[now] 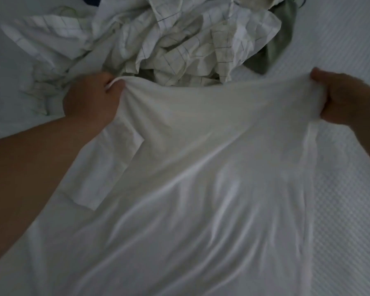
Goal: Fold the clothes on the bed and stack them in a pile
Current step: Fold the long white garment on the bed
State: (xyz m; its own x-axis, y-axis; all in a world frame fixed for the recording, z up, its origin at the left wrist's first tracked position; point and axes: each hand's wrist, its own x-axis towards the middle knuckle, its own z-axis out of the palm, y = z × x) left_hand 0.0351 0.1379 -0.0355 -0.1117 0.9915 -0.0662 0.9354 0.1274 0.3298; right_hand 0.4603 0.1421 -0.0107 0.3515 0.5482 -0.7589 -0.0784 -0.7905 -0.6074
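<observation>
One white textured bed (340, 50).

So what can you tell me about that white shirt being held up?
The white T-shirt is plain, thin and soft-looking, like a jersey knit. It is stretched wide by its upper edge, the left hand and the right hand each gripping an upper corner. One short sleeve shows under the left hand. Its wrinkled body hangs toward the camera, over the white bed.

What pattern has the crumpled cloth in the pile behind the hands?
The crumpled cloth is white with a thin dark grid of checks, as the head view shows.
</observation>
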